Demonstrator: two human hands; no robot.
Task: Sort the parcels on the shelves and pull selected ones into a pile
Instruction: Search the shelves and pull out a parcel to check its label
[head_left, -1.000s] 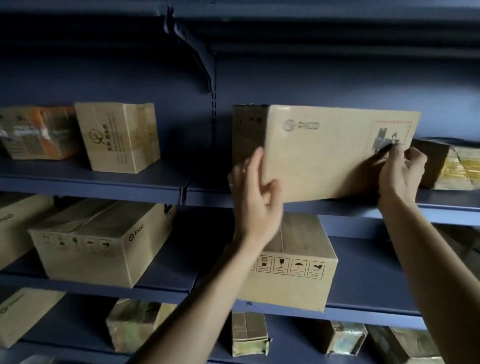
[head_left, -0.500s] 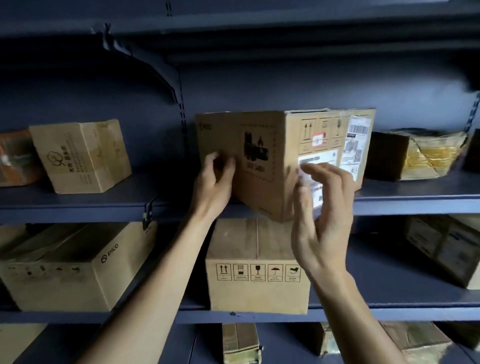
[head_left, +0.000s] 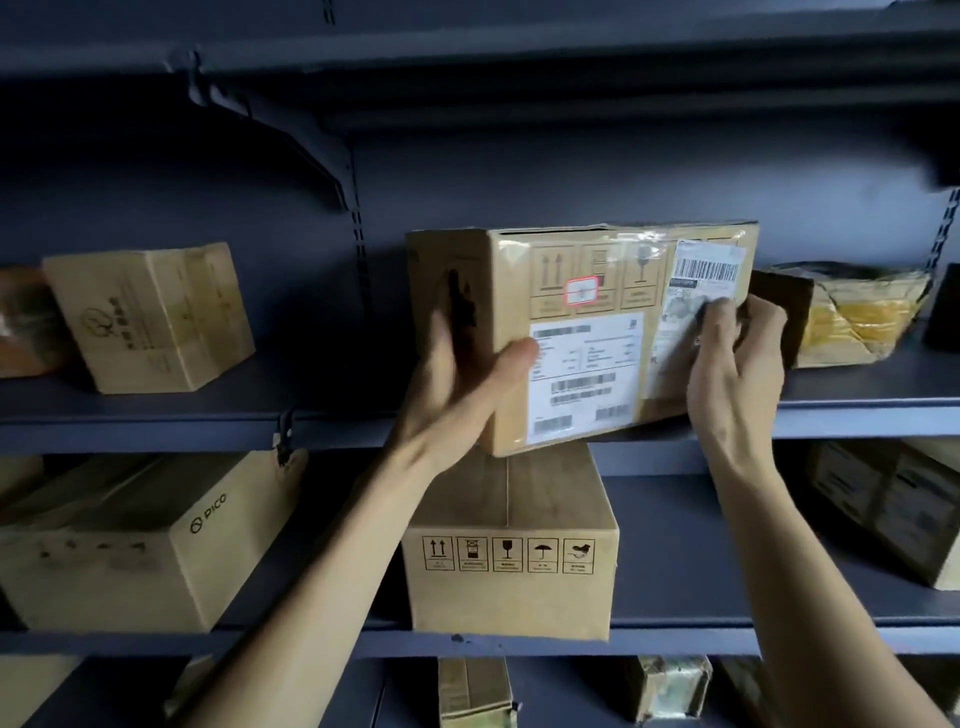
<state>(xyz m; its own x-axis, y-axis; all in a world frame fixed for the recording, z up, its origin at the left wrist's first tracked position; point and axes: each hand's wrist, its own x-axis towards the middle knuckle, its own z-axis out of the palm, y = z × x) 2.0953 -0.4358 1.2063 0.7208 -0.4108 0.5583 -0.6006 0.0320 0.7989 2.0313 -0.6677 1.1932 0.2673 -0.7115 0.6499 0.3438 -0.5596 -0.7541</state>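
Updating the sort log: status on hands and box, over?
Both on box: left hand at left corner, right hand at right end. Label side out, corner overhanging shelf. Taped parcel close beside right hand.

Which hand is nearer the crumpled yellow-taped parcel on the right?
Right. The right hand sits just left of the crumpled yellow-taped parcel; the left hand holds the far corner of the labelled cardboard box.

Dark bracket (head_left: 291, 132) meeting slotted upright (head_left: 363, 260)
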